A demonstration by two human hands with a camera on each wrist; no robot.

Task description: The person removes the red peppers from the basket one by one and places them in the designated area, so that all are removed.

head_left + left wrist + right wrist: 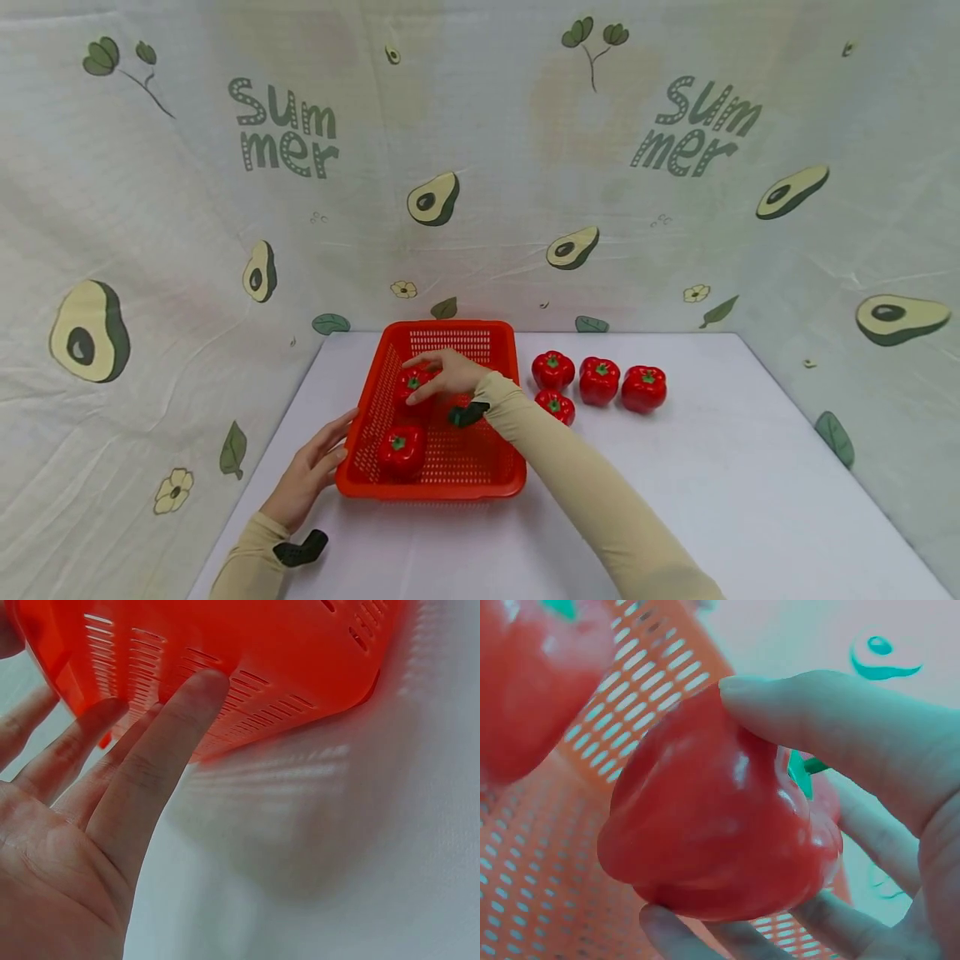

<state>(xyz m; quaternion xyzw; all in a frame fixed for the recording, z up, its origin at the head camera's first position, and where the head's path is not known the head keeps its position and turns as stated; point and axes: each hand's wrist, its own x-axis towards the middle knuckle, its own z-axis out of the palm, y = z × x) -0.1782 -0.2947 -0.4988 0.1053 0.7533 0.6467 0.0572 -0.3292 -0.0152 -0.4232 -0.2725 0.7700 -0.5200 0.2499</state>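
Note:
My right hand (448, 377) reaches over the red plastic basket (431, 492) and grips a red bell pepper (720, 825). In the right wrist view the thumb presses near its green stem and the fingers curl round its underside. Seen from the head, this pepper is at the basket's left side, partly behind the hand. Another red bell pepper (402, 452) sits in the basket's near left corner. At the basket's outer left wall, my left hand (309, 471) has its fingers extended; in the left wrist view its fingertips (206, 686) are right at the slotted wall.
To the right of the basket several red bell peppers stand on the white table (720, 467), among them one at the row's right end (643, 388). One near pepper (556, 407) is partly covered by the right sleeve. A cloth printed with avocados (573, 248) hangs behind and at both sides.

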